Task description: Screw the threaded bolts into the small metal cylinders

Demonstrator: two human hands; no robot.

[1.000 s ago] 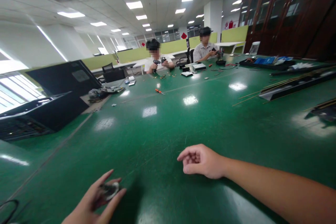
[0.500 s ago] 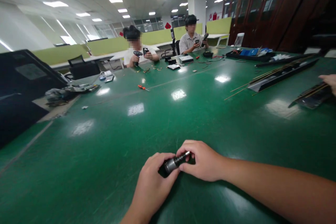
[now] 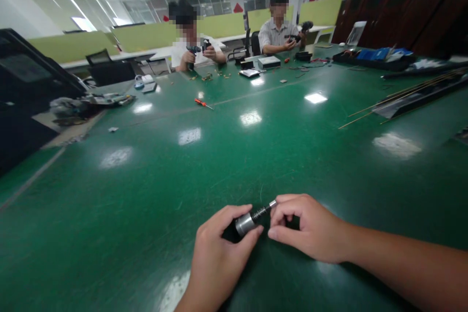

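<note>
My left hand grips a dark and silver metal cylinder with a thin spring-wrapped shaft. Its fingers and thumb wrap round the wide body, and the back end is hidden in the palm. The shaft points up and to the right, ending in a bright silver tip. Close beside that tip is my right hand, its index finger at or against it. The right fingers are curled, with a gap between them and the thumb. Both hands are just above the green table.
An orange screwdriver lies mid-table. Across from me, two people hold power drills. Long thin rods and a dark channel lie at the right, near a tool tray. A dark panel stands at the left.
My right hand has moved right, away from the shaft, and its thumb has parted from the fingers. More of the spring and shaft shows. The view has shifted slightly.
</note>
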